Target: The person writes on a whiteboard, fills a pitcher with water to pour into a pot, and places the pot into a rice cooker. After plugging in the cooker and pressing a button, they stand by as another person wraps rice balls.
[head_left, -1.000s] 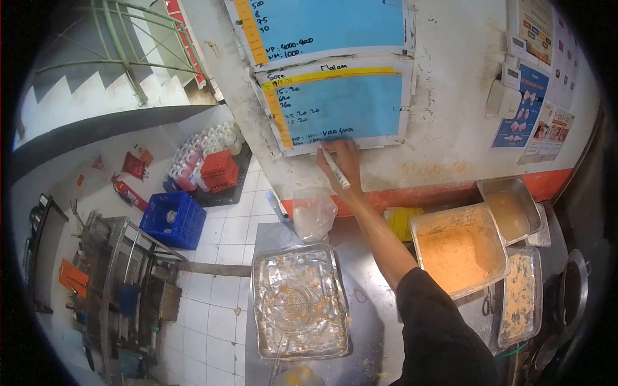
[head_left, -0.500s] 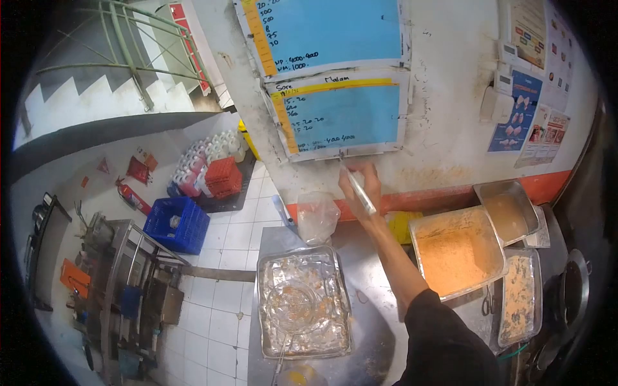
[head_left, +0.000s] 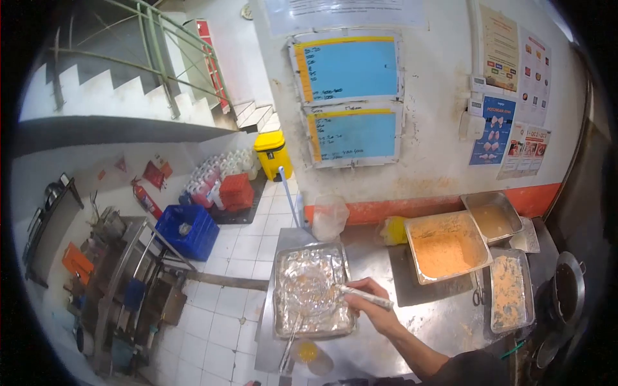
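My right hand (head_left: 378, 314) is closed around a white marker (head_left: 370, 296) with dark print. It hovers by the right edge of a metal tray (head_left: 281, 325) on the steel table. In the tray lie a clear round dish or lid (head_left: 308, 293) and orange crumbs. Metal tongs (head_left: 291, 344) extend over the tray's near edge. A container with yellow contents (head_left: 308, 352) stands just in front of the tray. Two blue charts with handwriting, the upper chart (head_left: 351, 67) and the lower chart (head_left: 357, 136), hang on the wall. My left hand is out of view.
To the right are a deep pan of orange powder (head_left: 444, 254), a pan of cloudy liquid (head_left: 496, 219), a tray of crumbs (head_left: 512, 293), scissors (head_left: 478, 293) and a wok (head_left: 568, 289). A plastic bag (head_left: 330, 217) sits by the wall. A blue crate (head_left: 187, 231) stands on the floor.
My right hand has come down from the lower edge of the lower chart to beside the tray, still holding the marker. The view has shifted, with the charts now looking smaller.
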`<control>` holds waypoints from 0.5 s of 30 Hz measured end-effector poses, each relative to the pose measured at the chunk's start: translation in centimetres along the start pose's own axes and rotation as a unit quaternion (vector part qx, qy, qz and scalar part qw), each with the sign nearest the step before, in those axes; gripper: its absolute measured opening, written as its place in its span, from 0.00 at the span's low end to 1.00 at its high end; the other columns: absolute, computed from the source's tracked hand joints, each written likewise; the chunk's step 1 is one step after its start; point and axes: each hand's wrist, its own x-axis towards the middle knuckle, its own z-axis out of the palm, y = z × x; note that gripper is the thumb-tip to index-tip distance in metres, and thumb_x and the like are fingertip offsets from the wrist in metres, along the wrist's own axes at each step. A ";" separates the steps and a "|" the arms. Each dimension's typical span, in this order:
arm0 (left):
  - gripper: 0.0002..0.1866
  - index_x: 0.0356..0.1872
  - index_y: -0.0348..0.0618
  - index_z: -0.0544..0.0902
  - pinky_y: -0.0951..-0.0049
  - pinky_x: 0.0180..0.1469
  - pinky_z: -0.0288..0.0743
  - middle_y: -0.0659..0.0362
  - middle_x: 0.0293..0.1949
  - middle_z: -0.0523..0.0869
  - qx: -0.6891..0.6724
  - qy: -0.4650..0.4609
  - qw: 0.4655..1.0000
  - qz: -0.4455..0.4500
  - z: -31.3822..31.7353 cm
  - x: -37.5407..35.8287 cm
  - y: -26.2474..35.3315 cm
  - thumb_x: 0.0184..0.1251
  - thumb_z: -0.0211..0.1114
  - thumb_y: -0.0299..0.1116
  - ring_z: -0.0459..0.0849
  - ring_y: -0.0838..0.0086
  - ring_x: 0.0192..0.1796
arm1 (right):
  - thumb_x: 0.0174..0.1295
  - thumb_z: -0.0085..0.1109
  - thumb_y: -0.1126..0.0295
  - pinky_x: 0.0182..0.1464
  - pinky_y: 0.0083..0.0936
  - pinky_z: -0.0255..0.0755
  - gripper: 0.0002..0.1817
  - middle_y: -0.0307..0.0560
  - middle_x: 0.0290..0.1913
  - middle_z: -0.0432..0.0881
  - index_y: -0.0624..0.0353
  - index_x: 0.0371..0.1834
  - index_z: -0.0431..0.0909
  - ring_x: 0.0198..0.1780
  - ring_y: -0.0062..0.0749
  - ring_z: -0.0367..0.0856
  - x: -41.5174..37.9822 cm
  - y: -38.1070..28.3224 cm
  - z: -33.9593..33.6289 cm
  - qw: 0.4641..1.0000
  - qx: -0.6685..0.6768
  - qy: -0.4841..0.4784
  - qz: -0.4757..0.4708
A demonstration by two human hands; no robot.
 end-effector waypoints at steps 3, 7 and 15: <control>0.11 0.51 0.34 0.81 0.81 0.27 0.64 0.63 0.32 0.82 -0.045 -0.005 0.999 -0.016 0.0 -0.7 3.2 0.76 0.61 0.31 0.70 0.83 0.25 | 0.69 0.64 0.67 0.31 0.19 0.72 0.11 0.43 0.36 0.84 0.62 0.47 0.79 0.32 0.19 0.80 -4.1 -0.4 4.0 0.993 0.055 -0.078 0.071; 0.10 0.51 0.34 0.82 0.82 0.28 0.65 0.62 0.34 0.84 -0.007 -0.093 0.995 -0.046 -2.0 -1.6 3.2 0.74 0.63 0.27 0.71 0.84 0.27 | 0.71 0.62 0.64 0.25 0.19 0.68 0.14 0.40 0.23 0.80 0.60 0.30 0.75 0.24 0.19 0.77 -8.2 -1.1 8.8 0.985 0.039 -0.146 0.078; 0.12 0.53 0.34 0.82 0.83 0.29 0.66 0.63 0.36 0.83 -0.175 -0.149 0.965 -0.124 -5.2 -4.2 3.6 0.74 0.63 0.27 0.72 0.85 0.28 | 0.71 0.62 0.63 0.21 0.18 0.63 0.19 0.37 0.19 0.75 0.56 0.22 0.69 0.20 0.15 0.73 -13.3 -0.6 12.5 0.978 -0.024 -0.171 0.118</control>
